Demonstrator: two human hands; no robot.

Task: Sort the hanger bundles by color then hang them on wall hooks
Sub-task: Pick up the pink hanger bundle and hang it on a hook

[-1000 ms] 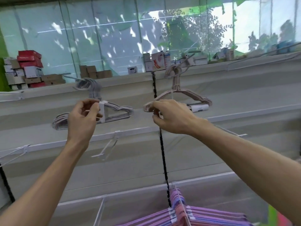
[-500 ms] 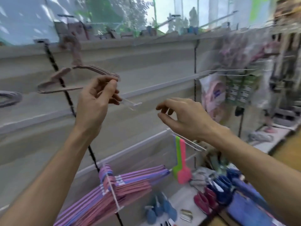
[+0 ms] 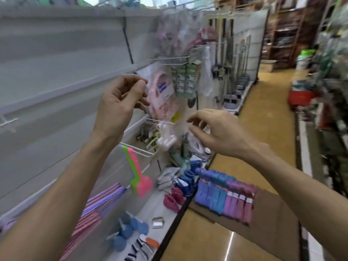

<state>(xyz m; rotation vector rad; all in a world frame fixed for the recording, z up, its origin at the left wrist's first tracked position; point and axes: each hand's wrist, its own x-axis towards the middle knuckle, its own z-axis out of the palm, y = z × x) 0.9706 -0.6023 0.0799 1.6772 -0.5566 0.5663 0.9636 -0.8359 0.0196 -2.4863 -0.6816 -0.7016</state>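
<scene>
1. Both hands are raised empty: the left hand has its fingers loosely curled with fingertips near together, holding nothing visible; the right hand is relaxed and apart.
2. Purple and pink hanger bundles already hang low on the wall, likely grouped by color.
3. Blue and purple bundles wait on cardboard on the floor.
4. Wire hooks and hanging goods crowd the wall ahead.
</scene>
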